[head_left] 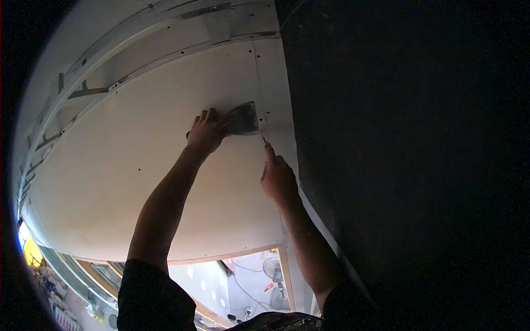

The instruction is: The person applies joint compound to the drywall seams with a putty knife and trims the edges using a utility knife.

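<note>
Working the seam [258, 77] appears the step in hand, with the left hand [206, 132] gripping a broad scraper [244, 119] against the white panel [110, 176], the right hand [279, 179] clasping a slim tool [265, 141] (type unclear) just beside it, and the next move likely calling for steadiness.

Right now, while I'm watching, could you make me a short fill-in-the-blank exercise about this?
1. The left grip and right grip hold, in total, ____ tools.
2. The wide scraper is in the grip on the picture's ____ side.
3. In the picture, the dark area lies to the ____ of the pale panel.

Missing words: two; left; right.
</note>
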`<state>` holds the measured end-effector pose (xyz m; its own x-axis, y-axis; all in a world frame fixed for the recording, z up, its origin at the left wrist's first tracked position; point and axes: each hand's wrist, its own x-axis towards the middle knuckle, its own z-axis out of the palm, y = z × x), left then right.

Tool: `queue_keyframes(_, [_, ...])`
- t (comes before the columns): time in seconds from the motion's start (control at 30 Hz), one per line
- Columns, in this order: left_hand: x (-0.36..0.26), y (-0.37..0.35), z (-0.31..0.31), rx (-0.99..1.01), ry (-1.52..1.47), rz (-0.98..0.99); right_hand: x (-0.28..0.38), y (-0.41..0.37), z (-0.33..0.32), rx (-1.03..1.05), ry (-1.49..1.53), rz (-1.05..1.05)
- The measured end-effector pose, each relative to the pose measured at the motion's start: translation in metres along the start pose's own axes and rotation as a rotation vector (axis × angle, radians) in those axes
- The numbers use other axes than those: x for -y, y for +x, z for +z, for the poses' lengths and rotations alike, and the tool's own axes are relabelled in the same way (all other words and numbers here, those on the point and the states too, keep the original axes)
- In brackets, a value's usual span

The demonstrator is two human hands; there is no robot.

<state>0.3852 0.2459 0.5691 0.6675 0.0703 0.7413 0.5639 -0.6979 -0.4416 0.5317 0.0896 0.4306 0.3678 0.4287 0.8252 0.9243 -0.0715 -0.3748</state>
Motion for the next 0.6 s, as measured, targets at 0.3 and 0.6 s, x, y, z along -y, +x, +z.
queue_keyframes(0.3, [-0.021,-0.043,-0.036,-0.057,-0.021,-0.025,0.009,-0.008,-0.011,0.015,-0.016,0.026])
queue_keyframes(0.6, [-0.046,-0.164,0.031,-0.008,-0.478,-0.062,0.008,-0.013,-0.011,0.02,0.001,0.034])
